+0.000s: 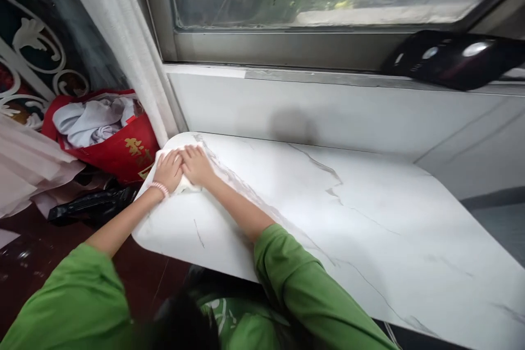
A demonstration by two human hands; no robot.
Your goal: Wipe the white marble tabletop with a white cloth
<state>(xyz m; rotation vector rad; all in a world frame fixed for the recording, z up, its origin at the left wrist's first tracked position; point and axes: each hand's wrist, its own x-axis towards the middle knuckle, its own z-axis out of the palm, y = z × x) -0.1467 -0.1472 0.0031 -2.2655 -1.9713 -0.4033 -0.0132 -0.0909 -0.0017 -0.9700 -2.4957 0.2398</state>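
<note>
Both hands lie at the far left end of a white, grey-veined tabletop (369, 240). Under them is a crumpled white cloth (186, 185), mostly covered by the palms and fingers. My left hand (168, 169), with a pink and white beaded bracelet at the wrist, rests on it with the fingers stretched forward. Beside it my right hand (197, 165) also presses flat on the cloth, its fingertips close to the left hand's. The two hands touch or nearly touch.
Left of the table stands a red bag (110, 156) with pale fabric inside, and a black bag (92, 205) lies below it. A white curtain (118, 27) hangs by the far corner. A black object (455, 60) sits on the window ledge at right.
</note>
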